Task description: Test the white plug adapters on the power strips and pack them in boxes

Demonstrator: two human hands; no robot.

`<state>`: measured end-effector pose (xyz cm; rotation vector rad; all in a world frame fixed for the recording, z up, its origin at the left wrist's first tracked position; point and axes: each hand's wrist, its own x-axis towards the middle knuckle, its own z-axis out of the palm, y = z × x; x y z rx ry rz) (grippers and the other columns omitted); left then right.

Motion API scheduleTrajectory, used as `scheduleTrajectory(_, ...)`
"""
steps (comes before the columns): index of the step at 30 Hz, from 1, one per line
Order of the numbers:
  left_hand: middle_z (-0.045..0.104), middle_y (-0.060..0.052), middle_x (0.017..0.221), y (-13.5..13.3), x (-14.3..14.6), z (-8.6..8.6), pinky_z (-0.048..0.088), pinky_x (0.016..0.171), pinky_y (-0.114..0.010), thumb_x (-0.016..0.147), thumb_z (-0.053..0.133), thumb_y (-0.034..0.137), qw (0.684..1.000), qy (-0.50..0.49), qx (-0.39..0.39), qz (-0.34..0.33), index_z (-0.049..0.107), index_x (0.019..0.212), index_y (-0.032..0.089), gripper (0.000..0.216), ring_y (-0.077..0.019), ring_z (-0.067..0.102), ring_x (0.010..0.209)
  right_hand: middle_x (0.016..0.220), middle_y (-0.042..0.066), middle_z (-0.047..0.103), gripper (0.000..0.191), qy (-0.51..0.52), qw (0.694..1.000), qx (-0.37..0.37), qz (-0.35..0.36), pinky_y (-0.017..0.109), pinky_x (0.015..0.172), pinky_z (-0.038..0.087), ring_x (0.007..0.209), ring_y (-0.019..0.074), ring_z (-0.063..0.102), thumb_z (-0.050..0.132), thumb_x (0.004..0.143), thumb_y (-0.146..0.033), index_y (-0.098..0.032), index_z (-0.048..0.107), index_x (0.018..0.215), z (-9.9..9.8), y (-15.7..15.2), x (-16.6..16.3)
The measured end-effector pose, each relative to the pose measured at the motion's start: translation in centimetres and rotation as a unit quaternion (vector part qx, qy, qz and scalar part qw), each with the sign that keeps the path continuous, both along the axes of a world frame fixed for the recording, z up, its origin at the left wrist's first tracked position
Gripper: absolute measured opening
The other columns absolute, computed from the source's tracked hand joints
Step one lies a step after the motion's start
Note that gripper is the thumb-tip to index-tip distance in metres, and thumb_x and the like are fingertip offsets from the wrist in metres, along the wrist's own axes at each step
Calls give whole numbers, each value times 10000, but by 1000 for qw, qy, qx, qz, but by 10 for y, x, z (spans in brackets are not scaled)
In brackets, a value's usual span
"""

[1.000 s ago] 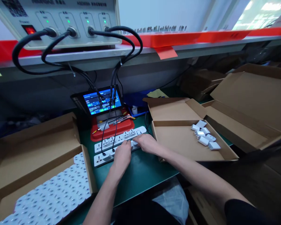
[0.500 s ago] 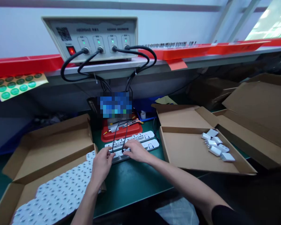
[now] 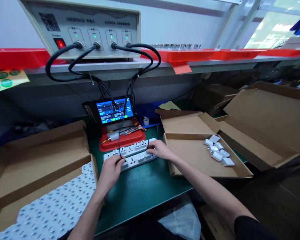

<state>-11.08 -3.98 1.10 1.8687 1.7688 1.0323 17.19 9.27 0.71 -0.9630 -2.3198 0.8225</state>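
Note:
Two white power strips lie side by side on the green table, a rear strip (image 3: 130,149) and a front strip (image 3: 141,159). My left hand (image 3: 112,170) is closed at the front strip's left end, thumb and finger pinching the end of a thin black cable (image 3: 119,141). Towards the right end of that strip, my right hand (image 3: 160,149) pinches the end of a second black cable (image 3: 147,142) beside a white charger plugged into the strip. Fingers partly cover both cable ends, so I cannot tell how far they are inserted.
A lit screen (image 3: 114,110) stands behind a red tray (image 3: 107,145) holding tools. Left, a cardboard box (image 3: 76,171) contains many white chargers (image 3: 57,203). Several loose chargers (image 3: 216,150) lie in the right box (image 3: 187,163). A tester (image 3: 86,25) with thick cables sits on the shelf.
My right hand has moved right along the front strip with its cable end, widening the gap between my hands. My left hand stays near the strip's left end. The view has shifted.

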Motion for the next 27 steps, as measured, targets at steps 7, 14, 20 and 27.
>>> scheduleTrajectory(7, 754, -38, 849, 40, 64, -1, 429, 751, -298, 965, 577, 269, 998, 23, -36, -46, 721, 827, 198, 212, -200, 665, 807, 766, -12, 721, 107, -7, 1000, 14, -4, 240, 680, 357, 733, 143, 614, 770, 884, -172, -172, 719, 790, -14, 2, 7)
scheduleTrajectory(14, 752, -49, 863, 52, 71, -1, 422, 775, -302, 962, 584, 229, 995, 63, -53, -49, 726, 851, 195, 183, -206, 671, 839, 791, 2, 713, 104, -45, 997, 59, -27, 249, 687, 344, 758, 158, 601, 760, 907, -197, -190, 709, 817, -18, -6, 7)
scheduleTrajectory(20, 723, -68, 904, 51, 78, -9, 439, 809, -319, 977, 573, 193, 988, 140, -30, -57, 706, 881, 191, 164, -220, 662, 868, 850, 28, 711, 104, -67, 991, 109, -24, 262, 735, 375, 828, 180, 617, 730, 926, -171, -188, 688, 833, -18, -14, 4)
scheduleTrajectory(27, 705, -89, 1076, 32, 67, -5, 486, 912, -365, 989, 610, 254, 982, 180, -1, -60, 690, 1141, 207, 178, -260, 650, 1029, 856, 52, 714, 201, -119, 977, 164, -64, 279, 737, 401, 835, 199, 641, 708, 985, -350, -189, 688, 866, 11, -24, 8)
